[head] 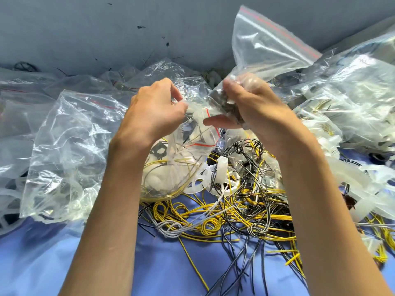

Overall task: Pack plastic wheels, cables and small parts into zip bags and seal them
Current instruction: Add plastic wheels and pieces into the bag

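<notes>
The zip bag (171,174) at centre frame, holding white wheels and yellow cable, looks light, limp and slippery, and is best taken at its red-lined mouth. The left hand (156,110) pinches that rim with curled fingers. The right hand (254,107) clenches a second bag (269,45) of small dark parts, above the bench (149,270).

Zip bags (64,146) clear glossy crinkled plastic; wheels (198,180) translucent white plastic; cables (213,223) smooth yellow, black, grey insulation; tablecloth (53,263) matt blue
</notes>
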